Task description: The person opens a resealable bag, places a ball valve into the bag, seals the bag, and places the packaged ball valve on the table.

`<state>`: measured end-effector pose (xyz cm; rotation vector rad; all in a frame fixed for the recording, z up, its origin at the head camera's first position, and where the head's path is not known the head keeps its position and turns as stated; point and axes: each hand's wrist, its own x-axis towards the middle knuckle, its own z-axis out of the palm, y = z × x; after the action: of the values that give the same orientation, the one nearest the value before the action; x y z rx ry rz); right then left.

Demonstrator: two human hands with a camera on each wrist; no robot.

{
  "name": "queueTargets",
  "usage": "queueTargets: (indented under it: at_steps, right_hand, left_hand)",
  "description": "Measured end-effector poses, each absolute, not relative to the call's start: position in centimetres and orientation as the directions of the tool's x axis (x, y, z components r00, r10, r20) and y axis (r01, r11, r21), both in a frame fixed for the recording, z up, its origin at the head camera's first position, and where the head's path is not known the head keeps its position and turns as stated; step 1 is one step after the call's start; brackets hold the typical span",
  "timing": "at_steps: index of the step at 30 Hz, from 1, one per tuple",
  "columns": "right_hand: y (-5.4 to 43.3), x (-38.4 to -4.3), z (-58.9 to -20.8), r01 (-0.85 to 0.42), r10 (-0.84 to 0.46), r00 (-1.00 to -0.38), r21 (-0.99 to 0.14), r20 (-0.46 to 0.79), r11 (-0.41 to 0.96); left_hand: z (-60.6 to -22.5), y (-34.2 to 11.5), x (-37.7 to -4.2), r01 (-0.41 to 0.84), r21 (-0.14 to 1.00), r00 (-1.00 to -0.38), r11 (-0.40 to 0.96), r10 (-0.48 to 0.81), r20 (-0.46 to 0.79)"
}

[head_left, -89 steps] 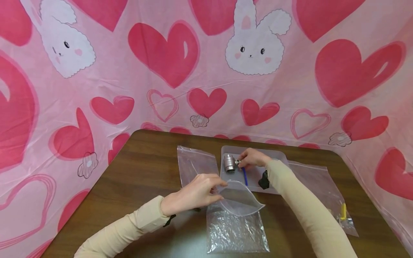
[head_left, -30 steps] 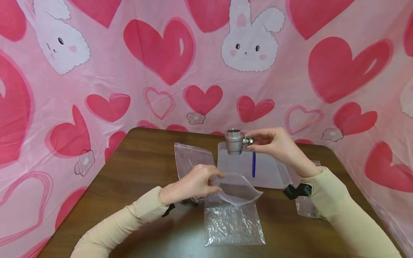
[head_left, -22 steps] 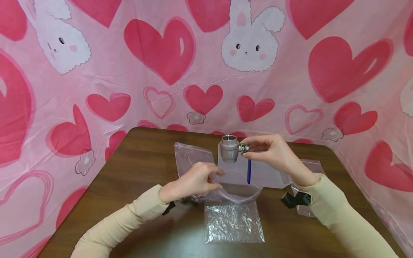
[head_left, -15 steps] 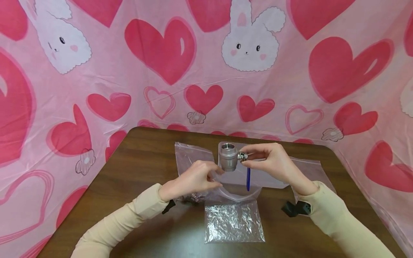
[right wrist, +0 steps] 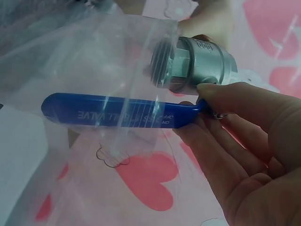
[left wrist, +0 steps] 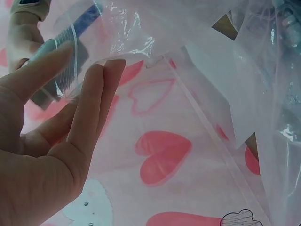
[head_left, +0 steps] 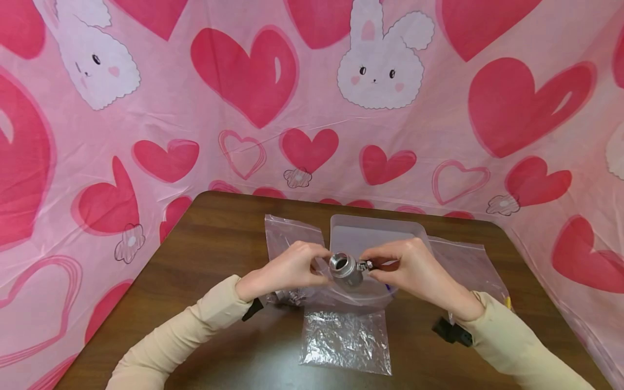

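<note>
My right hand [head_left: 416, 268] pinches a metal ball valve [head_left: 347, 272] by its stem, next to the blue lever handle [right wrist: 117, 110]. In the right wrist view the lever and one threaded end of the valve lie behind the clear plastic of a zip bag [head_left: 346, 341]. My left hand [head_left: 287, 271] holds that bag's rim between thumb and fingers, its mouth spread around the valve. The left fingers come close beside the valve body. The shiny lower part of the bag lies on the table toward me.
Behind the hands stands a translucent plastic tray [head_left: 380, 221]. Another zip bag [head_left: 292, 233], with metal fittings [head_left: 287, 297] in its near end, lies at the left. A third bag [head_left: 460, 262] lies at the right, partly under the right forearm, near a yellow piece [head_left: 508, 303].
The right hand lifted the valve out of the tray, then brought it down and toward me into the bag's mouth. The valve has tilted; the left hand keeps its hold on the rim.
</note>
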<state>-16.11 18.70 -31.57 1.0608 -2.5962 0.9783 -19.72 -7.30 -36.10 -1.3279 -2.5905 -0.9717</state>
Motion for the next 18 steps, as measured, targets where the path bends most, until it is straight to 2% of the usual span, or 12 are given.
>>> queueTargets:
  at_steps: [4,10,13,18]
  right_hand:
    - [18.5,-16.0,-31.9,-0.730,-0.588,-0.683,-0.437,0.433,0.526]
    - [17.7,-15.7,-32.2,-0.808,-0.636,-0.572,-0.226,0.518,0.544]
    - [17.4,-15.4,-32.3,-0.813,-0.647,-0.550,-0.161,0.527,0.560]
    - [17.1,-15.2,-32.5,-0.808,-0.656,-0.547,-0.123,0.520,0.577]
  left_hand:
    - [-36.0,-7.2,-19.5,0.743,0.530,-0.621,0.409,0.718,0.316]
    - [-36.0,-6.9,-19.2,0.705,0.581,-0.647,0.407,0.705,0.291]
    - [-36.0,-6.8,-19.2,0.681,0.605,-0.665,0.413,0.695,0.274]
    - [-36.0,-6.7,-19.0,0.675,0.615,-0.667,0.408,0.694,0.272]
